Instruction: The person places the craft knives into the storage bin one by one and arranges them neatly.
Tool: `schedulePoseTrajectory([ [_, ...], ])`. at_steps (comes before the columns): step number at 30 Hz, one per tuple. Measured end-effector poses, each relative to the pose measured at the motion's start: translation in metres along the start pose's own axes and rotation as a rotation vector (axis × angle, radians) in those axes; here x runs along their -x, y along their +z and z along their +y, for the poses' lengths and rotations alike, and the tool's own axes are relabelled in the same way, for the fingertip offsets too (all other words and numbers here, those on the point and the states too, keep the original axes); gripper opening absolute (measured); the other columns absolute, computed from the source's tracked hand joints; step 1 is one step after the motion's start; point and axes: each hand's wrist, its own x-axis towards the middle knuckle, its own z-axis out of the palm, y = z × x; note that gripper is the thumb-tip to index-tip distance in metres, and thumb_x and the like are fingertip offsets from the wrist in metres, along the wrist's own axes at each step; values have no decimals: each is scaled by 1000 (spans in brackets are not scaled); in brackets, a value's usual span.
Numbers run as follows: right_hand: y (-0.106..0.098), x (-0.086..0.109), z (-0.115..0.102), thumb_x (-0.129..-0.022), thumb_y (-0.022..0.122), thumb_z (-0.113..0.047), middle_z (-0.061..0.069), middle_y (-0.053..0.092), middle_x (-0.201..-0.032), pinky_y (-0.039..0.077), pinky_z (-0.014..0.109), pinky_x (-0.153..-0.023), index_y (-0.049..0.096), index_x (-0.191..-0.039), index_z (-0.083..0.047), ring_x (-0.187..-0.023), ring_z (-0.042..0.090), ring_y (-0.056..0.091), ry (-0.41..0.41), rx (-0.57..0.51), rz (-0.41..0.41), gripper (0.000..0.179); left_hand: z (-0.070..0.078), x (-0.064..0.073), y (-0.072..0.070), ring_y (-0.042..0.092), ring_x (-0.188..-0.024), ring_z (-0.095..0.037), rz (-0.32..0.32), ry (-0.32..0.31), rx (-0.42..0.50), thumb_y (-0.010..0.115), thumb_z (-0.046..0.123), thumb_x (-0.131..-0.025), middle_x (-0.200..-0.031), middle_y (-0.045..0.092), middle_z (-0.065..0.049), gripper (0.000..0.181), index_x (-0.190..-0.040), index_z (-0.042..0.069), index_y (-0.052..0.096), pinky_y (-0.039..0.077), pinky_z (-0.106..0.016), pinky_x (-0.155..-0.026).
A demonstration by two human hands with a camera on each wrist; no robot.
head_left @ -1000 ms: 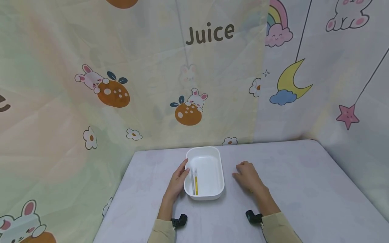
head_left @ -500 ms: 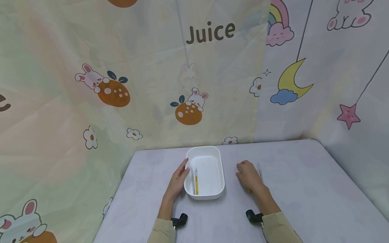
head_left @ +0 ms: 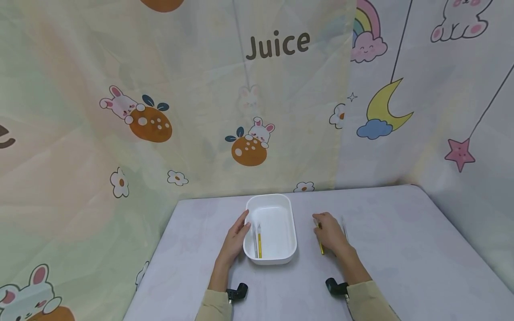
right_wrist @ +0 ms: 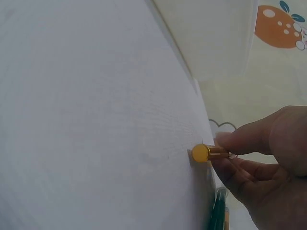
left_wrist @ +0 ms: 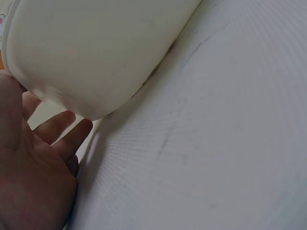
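Note:
A white tray [head_left: 286, 234] stands at the middle of the table, with a yellow pen [head_left: 259, 245] and a silver-grey one [head_left: 255, 246] lying along its left side. My left hand [head_left: 232, 244] touches the tray's left side, thumb at the rim. In the left wrist view, its extended fingertips [left_wrist: 82, 128] meet the outer wall. To the right of the tray, my right hand [head_left: 332, 234] pinches another slim yellow pen [head_left: 321, 248] between thumb and fingers. The round yellow end [right_wrist: 200, 153] points at the right wrist camera; the fingers cover its middle.
Beside the right hand lie more slim pens [head_left: 344, 228], partly hidden by it; one teal pen [right_wrist: 218, 211] shows in the right wrist view. The white-covered table [head_left: 393, 249] meets a printed cloth backdrop [head_left: 297, 133] behind the tray.
The yellow pen at my right hand, mostly hidden under the palm before, now shows on the hand's left side, held in the fingers. My left hand and the tray have stayed put.

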Motion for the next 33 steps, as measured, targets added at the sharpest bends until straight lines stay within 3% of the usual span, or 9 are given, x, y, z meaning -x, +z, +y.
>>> schedulePoseTrajectory([
  [7, 0, 1, -1, -93, 71, -1, 26, 63, -133, 60, 52, -95, 61, -139, 3, -112, 37, 67, -4, -16, 35, 48, -1, 1, 0, 24, -161, -22, -1, 8, 0, 54, 38, -108, -168, 36, 11, 47, -154, 45, 45, 21, -53, -129],
  [12, -1, 2, -4, -92, 75, -4, 26, 61, -137, 64, 41, -83, 62, -141, 0, -103, 30, 69, -6, -30, 77, 50, -1, 1, -1, 24, -161, -24, -2, 15, 2, 54, 37, -108, -168, 35, 9, 48, -155, 44, 45, 21, -55, -129],
  [20, -3, 0, -8, -96, 74, -11, 24, 52, -148, 56, 23, -63, 57, -147, -4, -77, 13, 66, 33, -117, 84, 55, 1, 1, -1, 24, -160, -21, 3, -1, -3, 54, 37, -108, -168, 35, 12, 48, -154, 45, 45, 22, -54, -129],
  [27, -5, 0, -10, -95, 75, -11, 24, 49, -151, 59, 23, -65, 56, -148, -4, -74, 10, 68, 31, -154, 102, 57, 2, 1, 0, 25, -160, -22, 4, 3, -5, 54, 37, -109, -168, 35, 10, 48, -155, 43, 45, 23, -53, -129],
  [33, -6, -1, -14, -88, 82, -7, 24, 43, -156, 60, 21, -66, 47, -155, -4, -86, 17, 70, 15, -219, 129, 75, 1, 0, 0, 24, -160, -22, 3, -12, 0, 54, 38, -108, -168, 35, 10, 47, -154, 45, 45, 22, -54, -129],
])
